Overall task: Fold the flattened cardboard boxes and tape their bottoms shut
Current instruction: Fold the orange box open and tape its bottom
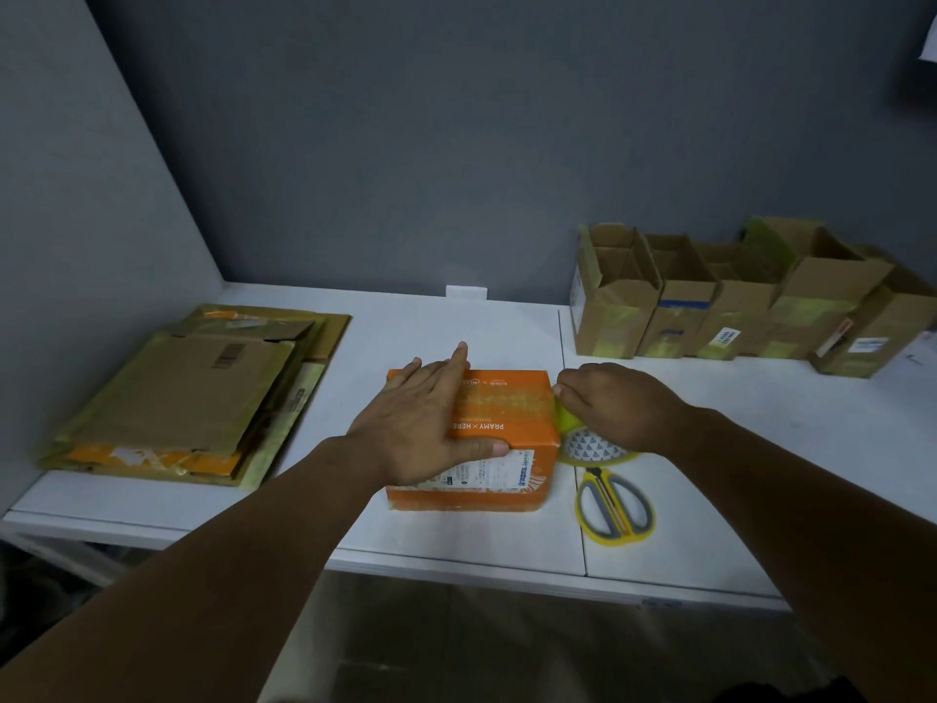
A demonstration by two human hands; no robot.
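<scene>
One orange box (507, 413), centre of white surface (456, 530). Left grip (421, 418): fingers straight, pressing flat on its top. Right grip (613, 403): fingers curled, pinching yellow tape (565, 422) at its right edge, over the tape roll (590, 449). Scissors (613, 509) just beside.

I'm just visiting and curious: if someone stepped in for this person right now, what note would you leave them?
Left hand presses flat on the orange box. Right hand pinches yellow tape at the box's right edge, above the tape roll. Scissors lie beside the roll. Done: folded boxes stand at back right. Left: finish and cut this strip, then fold the flat stack on the left.
</scene>
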